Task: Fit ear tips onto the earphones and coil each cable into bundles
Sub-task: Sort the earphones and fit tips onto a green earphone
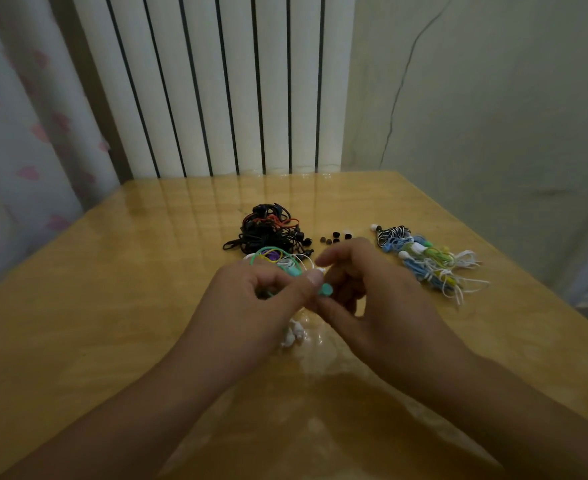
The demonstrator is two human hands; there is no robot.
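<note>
My left hand (261, 299) pinches a mint-green earphone (325, 291) between thumb and fingers at the table's middle. My right hand (365, 292) meets it there, its thumb and fingers curled round the earbud's end. The green cable (268, 256) loops back from my left hand toward a tangle of black earphones (268, 230). Several loose dark ear tips (334, 237) lie behind my right hand. A few white ear tips (294, 332) lie on the table below my hands. Coiled bundles in blue, yellow, white and striped cable (427, 261) lie to the right.
The glossy wooden table (112, 306) stands against a white ribbed radiator (216, 81). A curtain (15, 150) hangs at the left and a wall (493, 116) stands at the right. The table's right edge runs close to the coiled bundles.
</note>
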